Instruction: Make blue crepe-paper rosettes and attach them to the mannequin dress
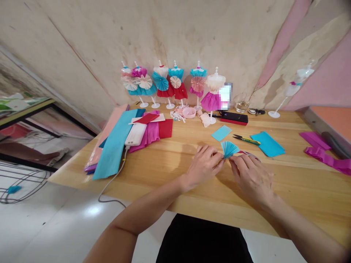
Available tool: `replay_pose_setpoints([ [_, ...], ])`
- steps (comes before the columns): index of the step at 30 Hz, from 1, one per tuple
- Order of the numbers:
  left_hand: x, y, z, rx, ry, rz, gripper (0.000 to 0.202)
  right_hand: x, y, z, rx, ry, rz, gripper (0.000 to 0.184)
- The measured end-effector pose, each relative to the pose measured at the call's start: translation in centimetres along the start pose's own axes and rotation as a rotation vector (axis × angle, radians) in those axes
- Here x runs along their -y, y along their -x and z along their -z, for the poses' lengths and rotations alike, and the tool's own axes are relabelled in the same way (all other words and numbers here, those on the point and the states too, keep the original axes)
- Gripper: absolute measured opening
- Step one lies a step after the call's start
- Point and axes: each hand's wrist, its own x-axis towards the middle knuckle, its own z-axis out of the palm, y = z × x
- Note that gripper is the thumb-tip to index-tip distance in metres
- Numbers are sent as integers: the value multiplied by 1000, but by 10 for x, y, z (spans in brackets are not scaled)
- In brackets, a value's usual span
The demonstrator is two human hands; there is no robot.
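Note:
Between my two hands a pleated blue paper fan [229, 149] spreads upward, its folds gathered at the bottom. My left hand [205, 162] pinches the gathered base from the left. From the other side, my right hand [251, 173] closes its fingers on the same base. Just beyond the fan lies a light blue paper rectangle [221, 133]. Yellow-handled thread snips [246, 139] rest to the right of it, touching or close to a folded blue paper piece [268, 144]. Part of a red item [248, 153] shows behind my right hand, mostly hidden.
Several small dress forms [175, 82] in paper dresses line the wall. Stacked coloured paper [112, 146] and a white power bank [136, 134] with a cable lie left. A pink dish [189, 112], a black-and-red box [234, 118] and a glass [241, 104] stand behind; magenta strips [327, 157] lie right.

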Motion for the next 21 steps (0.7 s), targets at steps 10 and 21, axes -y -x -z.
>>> replay_pose_setpoints([
  [10, -5, -1, -7, -75, 387, 147, 6, 6, 4, -8, -69, -90, -157, 21],
  [21, -18, -4, -8, -94, 805, 553, 13, 14, 1, -12, -67, -123, -205, 20],
])
